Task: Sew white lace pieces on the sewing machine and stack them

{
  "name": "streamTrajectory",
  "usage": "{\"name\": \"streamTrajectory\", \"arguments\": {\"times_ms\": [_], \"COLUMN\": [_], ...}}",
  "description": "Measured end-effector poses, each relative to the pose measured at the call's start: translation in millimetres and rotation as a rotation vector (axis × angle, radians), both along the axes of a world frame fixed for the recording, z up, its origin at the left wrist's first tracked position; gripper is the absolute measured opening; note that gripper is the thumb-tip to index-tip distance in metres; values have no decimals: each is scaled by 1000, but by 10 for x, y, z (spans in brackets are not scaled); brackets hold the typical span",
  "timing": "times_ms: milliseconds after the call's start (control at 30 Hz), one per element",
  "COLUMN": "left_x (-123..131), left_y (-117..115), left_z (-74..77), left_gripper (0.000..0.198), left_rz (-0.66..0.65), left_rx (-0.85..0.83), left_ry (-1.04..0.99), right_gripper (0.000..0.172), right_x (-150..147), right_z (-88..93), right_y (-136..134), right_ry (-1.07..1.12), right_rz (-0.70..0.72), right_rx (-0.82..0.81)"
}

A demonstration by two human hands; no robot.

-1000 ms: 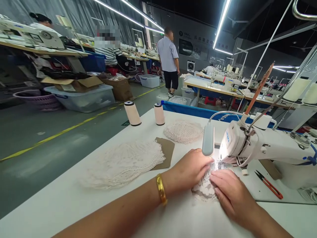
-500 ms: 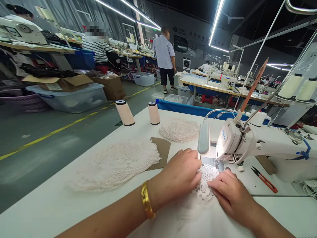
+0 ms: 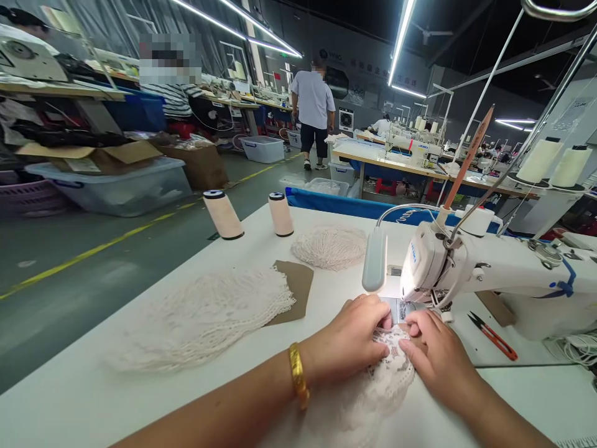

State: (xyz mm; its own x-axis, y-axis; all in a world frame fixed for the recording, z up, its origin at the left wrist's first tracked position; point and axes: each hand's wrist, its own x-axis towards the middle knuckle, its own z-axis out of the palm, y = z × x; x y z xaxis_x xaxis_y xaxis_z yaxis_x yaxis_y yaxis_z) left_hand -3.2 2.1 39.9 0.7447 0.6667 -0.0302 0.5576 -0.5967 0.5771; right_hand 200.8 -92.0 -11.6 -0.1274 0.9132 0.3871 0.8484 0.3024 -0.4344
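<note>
A: State where the lace piece (image 3: 394, 354) is

B: On the white worktop (image 3: 69, 404), at the near side of the sewing machine (image 3: 466, 258), just short of the metal plate (image 3: 394, 309). Its loose end trails towards the near edge, where the outline blurs

A: Condition of the left hand (image 3: 357, 336)?

B: Nearly closed. Thumb and fingers are bent over the left edge of the lace piece and hold it. A gold bangle (image 3: 297, 373) is on that wrist

A: And the right hand (image 3: 431, 348)?

B: Also nearly closed, fingertips curled down and thumb laid to the right edge of the same piece, which it holds. The two hands are close together but apart, with lace between them

A: Items to the left?

B: A large lace stack (image 3: 200, 317), its right end lying over a brown card (image 3: 296, 289). A smaller lace stack (image 3: 329, 247) lies farther off. Two thread cones (image 3: 281, 216) with black ends stand at the far side

A: Items to the right, and beyond?

B: Red-handled snips (image 3: 494, 337) lie right of the right hand, not touching it. A lit lamp (image 3: 374, 258) hangs on the far side of the left hand. Far off, a person (image 3: 313, 102) in a pale shirt is in the aisle, back turned
</note>
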Motion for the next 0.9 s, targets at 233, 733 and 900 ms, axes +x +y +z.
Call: {"name": "streamTrajectory", "arguments": {"times_ms": [233, 733, 900], "left_x": [50, 93, 92], "left_y": [-24, -113, -144], "left_z": [-67, -132, -136], "left_gripper": [11, 29, 32], "left_rz": [35, 10, 6], "left_rx": [-51, -102, -52], "left_ry": [-71, -246, -253], "right_gripper": [19, 9, 14], "right_x": [-58, -72, -84], "right_z": [75, 46, 87], "right_y": [-25, -68, -66], "right_ry": [91, 175, 155], "right_rz": [52, -4, 16], "right_rx": [-2, 58, 101]}}
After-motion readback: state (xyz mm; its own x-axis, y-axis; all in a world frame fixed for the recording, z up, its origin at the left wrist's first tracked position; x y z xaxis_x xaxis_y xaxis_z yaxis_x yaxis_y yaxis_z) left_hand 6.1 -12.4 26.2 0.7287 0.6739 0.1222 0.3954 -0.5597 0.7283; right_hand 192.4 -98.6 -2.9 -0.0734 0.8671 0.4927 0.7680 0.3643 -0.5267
